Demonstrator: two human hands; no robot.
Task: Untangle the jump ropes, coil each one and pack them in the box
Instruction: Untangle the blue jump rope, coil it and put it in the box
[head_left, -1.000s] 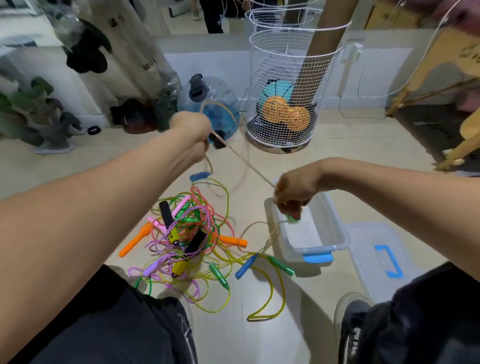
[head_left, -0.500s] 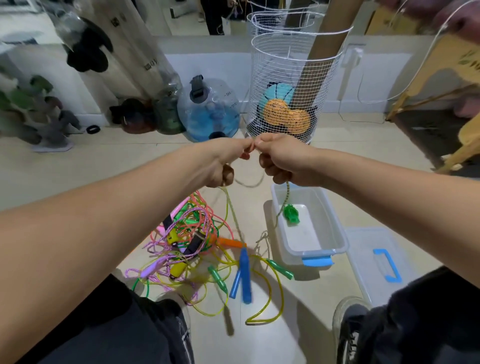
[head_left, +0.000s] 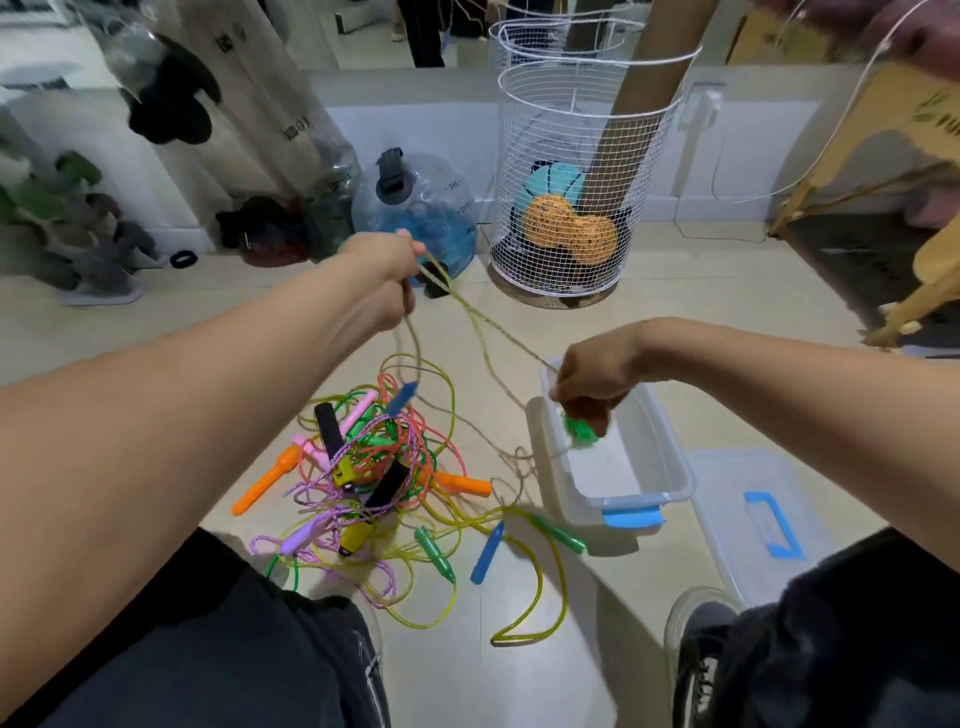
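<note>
A tangled pile of coloured jump ropes (head_left: 384, 467) lies on the floor between my knees, with orange, pink, black, green, blue and yellow handles. My left hand (head_left: 384, 275) is raised and grips loops of a tan rope (head_left: 488, 327). That rope runs taut down to my right hand (head_left: 592, 384), which pinches it over the white plastic box (head_left: 670, 462). A green handle (head_left: 579, 430) hangs just under my right fingers, inside the box. More of the tan rope trails to the floor by the box's left side.
The box's clear lid with a blue handle (head_left: 753, 525) lies to the right. A white wire basket (head_left: 576, 171) holding balls and a blue water jug (head_left: 421, 208) stand behind. A wooden chair (head_left: 883, 171) is at the far right. My shoe (head_left: 701, 654) is at lower right.
My hands met in front of me half a second ago and have pulled apart again, left hand up and left, right hand down over the box, stretching the tan rope between them.
</note>
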